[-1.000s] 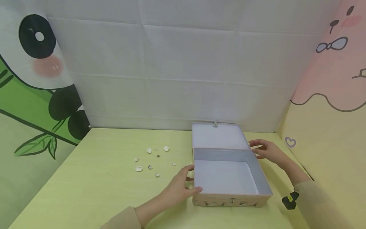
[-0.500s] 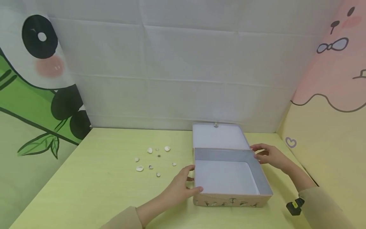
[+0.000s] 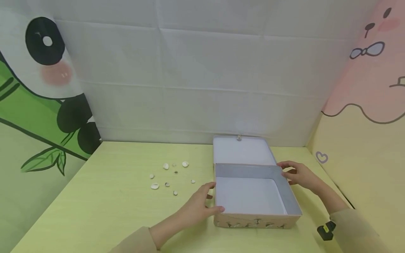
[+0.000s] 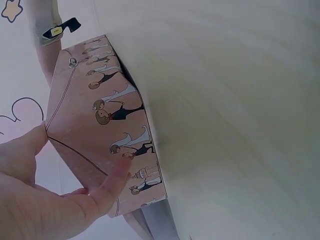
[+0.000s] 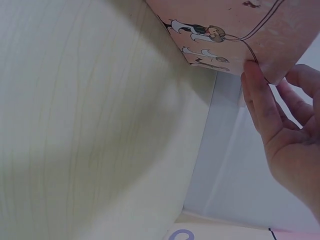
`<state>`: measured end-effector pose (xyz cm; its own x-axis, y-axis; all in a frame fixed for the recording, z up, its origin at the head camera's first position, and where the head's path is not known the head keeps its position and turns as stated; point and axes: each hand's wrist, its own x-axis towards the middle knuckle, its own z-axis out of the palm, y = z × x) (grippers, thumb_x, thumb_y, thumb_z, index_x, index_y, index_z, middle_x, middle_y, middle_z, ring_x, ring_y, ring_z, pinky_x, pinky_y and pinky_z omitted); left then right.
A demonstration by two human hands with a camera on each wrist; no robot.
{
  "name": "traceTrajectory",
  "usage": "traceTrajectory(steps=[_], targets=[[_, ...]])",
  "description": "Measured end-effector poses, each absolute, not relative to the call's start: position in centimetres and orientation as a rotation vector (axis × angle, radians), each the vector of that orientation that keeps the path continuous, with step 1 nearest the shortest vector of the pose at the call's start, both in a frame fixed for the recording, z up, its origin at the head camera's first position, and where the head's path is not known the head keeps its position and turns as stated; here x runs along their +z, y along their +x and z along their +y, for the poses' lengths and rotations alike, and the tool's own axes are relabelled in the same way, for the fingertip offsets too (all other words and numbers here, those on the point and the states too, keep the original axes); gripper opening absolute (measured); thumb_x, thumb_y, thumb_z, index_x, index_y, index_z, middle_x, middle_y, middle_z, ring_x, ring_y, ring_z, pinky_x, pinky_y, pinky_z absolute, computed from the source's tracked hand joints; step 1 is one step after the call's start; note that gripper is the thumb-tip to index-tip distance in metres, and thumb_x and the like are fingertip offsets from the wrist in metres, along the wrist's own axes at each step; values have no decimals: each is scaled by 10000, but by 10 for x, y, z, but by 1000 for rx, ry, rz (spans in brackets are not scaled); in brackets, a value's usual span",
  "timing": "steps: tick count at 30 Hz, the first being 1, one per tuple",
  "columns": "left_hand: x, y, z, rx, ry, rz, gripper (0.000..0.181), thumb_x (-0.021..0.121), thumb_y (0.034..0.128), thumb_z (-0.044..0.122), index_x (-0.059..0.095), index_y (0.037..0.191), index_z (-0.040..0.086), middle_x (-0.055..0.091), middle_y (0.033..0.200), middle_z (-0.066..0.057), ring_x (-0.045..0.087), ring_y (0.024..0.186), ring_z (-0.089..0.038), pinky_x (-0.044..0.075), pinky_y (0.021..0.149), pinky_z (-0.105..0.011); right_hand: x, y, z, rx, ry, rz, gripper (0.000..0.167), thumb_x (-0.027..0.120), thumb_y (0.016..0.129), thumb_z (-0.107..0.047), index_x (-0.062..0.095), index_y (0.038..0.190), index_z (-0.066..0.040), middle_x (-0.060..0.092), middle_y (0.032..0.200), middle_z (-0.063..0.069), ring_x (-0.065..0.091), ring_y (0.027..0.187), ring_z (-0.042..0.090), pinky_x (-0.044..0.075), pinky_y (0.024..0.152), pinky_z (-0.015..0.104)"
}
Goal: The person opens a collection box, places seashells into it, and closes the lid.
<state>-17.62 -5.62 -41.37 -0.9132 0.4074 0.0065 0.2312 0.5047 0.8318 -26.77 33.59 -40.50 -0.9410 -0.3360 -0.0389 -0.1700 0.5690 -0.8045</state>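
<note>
A pink suitcase-shaped box (image 3: 240,222) with a metal clasp stands on the table, its white-lined lid (image 3: 242,150) raised at the back. Nothing lies on its pale inner floor. My left hand (image 3: 197,207) holds the left side, thumb over the front left rim corner. In the left wrist view a finger lies along the box wall (image 4: 80,115), printed with bride-and-groom figures. At the back right corner, by the hinge, my right hand (image 3: 302,175) grips the box edge. The right wrist view shows fingers on both sides of that corner of the box (image 5: 240,30).
Several small white and dark seashells (image 3: 154,186) lie scattered on the yellow table (image 3: 104,203), left of the box. A white cloth (image 3: 202,70) hangs behind. Printed panels stand left and right. A black strap (image 3: 326,230) sits at the right wrist.
My right hand has moved slightly right and down, its fingers now closer in around the box's back right corner. The left hand, box and shells have stayed in place.
</note>
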Motion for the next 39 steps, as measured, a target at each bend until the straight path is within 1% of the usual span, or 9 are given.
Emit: traceTrajectory(steps=[8,16,21,23,28,32,35,39], targets=[[-410,-181,-69,1269,625,2587,865,720,802,433,295,1448,45,380,1455,-128,479,1237,-323,510,878,-412,-402,-266,332,-1303,-405,2628,476,572,944,-153,427,1350,50,487,1238,305,614,1013,327,572,709,345],[-408,-197,-110,1201,774,2584,792,722,819,376,320,1450,116,412,1444,-59,462,1263,-261,465,946,-432,-403,-260,329,-1320,-437,2634,477,547,961,-163,411,1357,66,450,1315,329,587,1070,386,571,726,381],[-408,-209,-134,1152,854,2610,733,712,832,363,348,1438,167,446,1420,-21,477,1253,-240,429,990,-455,-403,-260,329,-1324,-450,2635,474,538,965,-153,402,1360,73,439,1322,336,582,1073,399,570,727,389],[-409,-213,-143,1133,866,2638,708,702,843,352,361,1432,157,463,1405,-25,489,1240,-246,423,995,-461,-404,-260,330,-1322,-446,2639,474,541,964,-156,406,1361,66,444,1322,332,583,1071,397,570,728,391],[-411,-223,-164,1085,857,2706,658,703,852,275,395,1407,105,495,1368,-97,509,1207,-277,429,979,-475,-406,-262,330,-1327,-445,2641,472,546,961,-154,414,1358,64,454,1309,331,592,1059,384,571,722,379],[-413,-227,-176,1001,841,2760,609,719,837,221,451,1370,103,535,1321,-78,485,1230,-298,403,999,-493,-405,-262,330,-1351,-454,2623,473,541,962,-140,403,1359,77,451,1298,342,587,1064,394,571,719,365],[-415,-229,-182,908,847,2810,538,731,822,205,520,1307,109,550,1300,-66,461,1252,-316,391,1009,-502,-405,-261,330,-1355,-441,2617,480,544,961,-146,400,1367,67,445,1316,337,579,1077,401,570,731,372],[-419,-236,-188,835,872,2827,441,734,816,185,588,1220,83,558,1275,-108,521,1157,-337,441,950,-482,-404,-261,331,-1350,-433,2620,481,544,962,-154,403,1369,61,444,1323,331,584,1075,388,568,744,389]])
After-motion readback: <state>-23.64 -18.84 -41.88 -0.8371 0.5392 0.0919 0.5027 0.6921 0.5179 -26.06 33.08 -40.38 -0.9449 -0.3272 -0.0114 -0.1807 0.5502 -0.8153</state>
